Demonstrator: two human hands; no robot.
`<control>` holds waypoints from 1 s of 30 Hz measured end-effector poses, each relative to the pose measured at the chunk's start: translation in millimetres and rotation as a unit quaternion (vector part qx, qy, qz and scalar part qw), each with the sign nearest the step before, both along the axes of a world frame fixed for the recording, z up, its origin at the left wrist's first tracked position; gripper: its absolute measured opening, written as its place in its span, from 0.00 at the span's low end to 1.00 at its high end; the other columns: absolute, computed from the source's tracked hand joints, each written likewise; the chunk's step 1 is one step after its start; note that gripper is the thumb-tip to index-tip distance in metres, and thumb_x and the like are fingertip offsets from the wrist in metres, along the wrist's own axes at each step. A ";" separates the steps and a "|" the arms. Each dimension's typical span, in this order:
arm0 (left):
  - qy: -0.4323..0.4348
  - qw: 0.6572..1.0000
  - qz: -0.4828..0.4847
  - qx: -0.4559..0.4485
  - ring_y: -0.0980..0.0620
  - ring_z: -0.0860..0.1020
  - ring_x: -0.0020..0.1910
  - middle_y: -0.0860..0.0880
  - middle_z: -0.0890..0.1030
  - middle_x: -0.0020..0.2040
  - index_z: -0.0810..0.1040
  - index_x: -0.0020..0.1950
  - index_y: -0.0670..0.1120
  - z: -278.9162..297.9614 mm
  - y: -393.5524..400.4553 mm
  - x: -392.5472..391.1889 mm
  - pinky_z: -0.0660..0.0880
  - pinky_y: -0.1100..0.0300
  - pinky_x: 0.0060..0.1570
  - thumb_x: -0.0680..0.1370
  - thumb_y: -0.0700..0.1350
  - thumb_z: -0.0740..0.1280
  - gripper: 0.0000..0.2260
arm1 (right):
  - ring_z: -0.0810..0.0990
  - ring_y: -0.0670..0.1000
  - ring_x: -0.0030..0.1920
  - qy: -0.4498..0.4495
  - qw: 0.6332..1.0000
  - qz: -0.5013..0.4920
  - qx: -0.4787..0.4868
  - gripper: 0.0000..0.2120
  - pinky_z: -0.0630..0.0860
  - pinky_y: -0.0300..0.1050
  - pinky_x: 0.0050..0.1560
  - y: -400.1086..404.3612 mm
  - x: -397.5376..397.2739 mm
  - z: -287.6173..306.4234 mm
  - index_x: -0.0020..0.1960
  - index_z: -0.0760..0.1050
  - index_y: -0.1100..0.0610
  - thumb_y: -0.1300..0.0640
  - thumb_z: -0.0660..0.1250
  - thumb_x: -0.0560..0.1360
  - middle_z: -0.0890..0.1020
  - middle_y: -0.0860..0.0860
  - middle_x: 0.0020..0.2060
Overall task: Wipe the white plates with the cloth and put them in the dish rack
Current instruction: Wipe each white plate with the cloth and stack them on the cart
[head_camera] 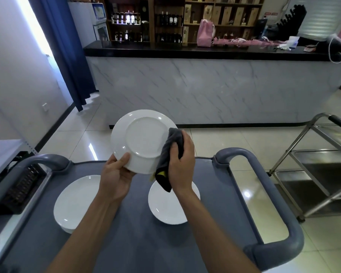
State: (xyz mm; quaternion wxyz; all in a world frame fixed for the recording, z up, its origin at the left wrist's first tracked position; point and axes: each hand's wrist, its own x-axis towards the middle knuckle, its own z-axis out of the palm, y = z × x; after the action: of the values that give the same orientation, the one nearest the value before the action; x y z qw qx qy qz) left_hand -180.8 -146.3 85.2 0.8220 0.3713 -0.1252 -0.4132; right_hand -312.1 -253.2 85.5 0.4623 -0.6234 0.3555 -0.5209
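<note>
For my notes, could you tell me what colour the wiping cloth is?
Dark grey, with a small yellow patch near its lower end: the cloth, seen in the head view.

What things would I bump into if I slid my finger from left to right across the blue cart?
Dark dish rack → white plate on the left → left hand gripping the raised plate → gray cloth held in the right hand → cart's gray handle.

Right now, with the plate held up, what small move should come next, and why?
Probably sweep the grey cloth leftward across the underside of the raised plate. The right hand presses it only at the right edge, while the left hand grips the lower rim.
</note>
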 end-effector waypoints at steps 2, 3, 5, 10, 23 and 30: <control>-0.004 1.000 0.004 0.005 0.46 0.82 0.57 0.43 0.83 0.62 0.78 0.65 0.43 2.6 -2.0 -3.3 0.83 0.51 0.50 0.75 0.39 0.67 0.18 | 0.62 0.44 0.76 0.029 0.999 -0.004 -0.020 0.23 0.62 0.49 0.76 6.4 1.8 -5.7 0.77 0.65 0.51 0.52 0.58 0.82 0.67 0.46 0.75; -0.006 1.000 0.007 0.009 0.45 0.82 0.57 0.42 0.82 0.62 0.78 0.65 0.42 3.8 -2.9 -5.2 0.83 0.51 0.50 0.75 0.39 0.67 0.18 | 0.60 0.44 0.77 0.047 0.998 -0.009 -0.033 0.24 0.60 0.50 0.77 9.5 2.6 -8.6 0.77 0.64 0.51 0.51 0.58 0.82 0.65 0.47 0.76; -0.014 1.000 0.009 0.016 0.44 0.83 0.56 0.40 0.82 0.61 0.78 0.64 0.42 6.3 -4.9 -8.7 0.83 0.50 0.50 0.74 0.39 0.68 0.18 | 0.57 0.45 0.77 0.088 0.993 -0.022 -0.080 0.24 0.57 0.53 0.78 15.3 4.6 -12.7 0.78 0.63 0.51 0.52 0.58 0.82 0.63 0.49 0.77; -0.037 0.999 -0.002 0.030 0.40 0.82 0.56 0.39 0.83 0.60 0.78 0.64 0.41 9.5 -8.2 -14.8 0.83 0.48 0.49 0.78 0.37 0.65 0.14 | 0.60 0.52 0.76 0.176 0.962 -0.035 -0.207 0.23 0.58 0.57 0.77 27.3 6.4 -16.1 0.76 0.67 0.54 0.52 0.58 0.82 0.65 0.54 0.76; -0.155 0.983 -0.050 0.081 0.41 0.84 0.45 0.38 0.85 0.50 0.81 0.58 0.38 15.7 -0.5 -24.2 0.82 0.51 0.39 0.73 0.38 0.71 0.14 | 0.68 0.57 0.73 0.201 0.952 0.024 -0.228 0.19 0.63 0.61 0.73 8.0 1.4 24.5 0.72 0.73 0.58 0.61 0.61 0.82 0.72 0.57 0.72; -0.197 0.972 -0.087 0.098 0.38 0.84 0.46 0.37 0.85 0.51 0.82 0.58 0.38 17.7 1.8 -29.6 0.82 0.49 0.39 0.71 0.40 0.72 0.16 | 0.67 0.57 0.73 0.203 0.943 0.020 -0.263 0.16 0.61 0.60 0.74 -0.8 1.9 35.7 0.70 0.75 0.57 0.59 0.61 0.83 0.72 0.56 0.72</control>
State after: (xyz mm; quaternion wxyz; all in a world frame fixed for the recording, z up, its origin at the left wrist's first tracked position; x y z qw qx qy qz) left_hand -210.4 -144.5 102.9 0.7018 0.5115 -0.2752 -0.4124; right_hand -310.2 -254.0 121.2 0.2102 -0.8225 0.2796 -0.4484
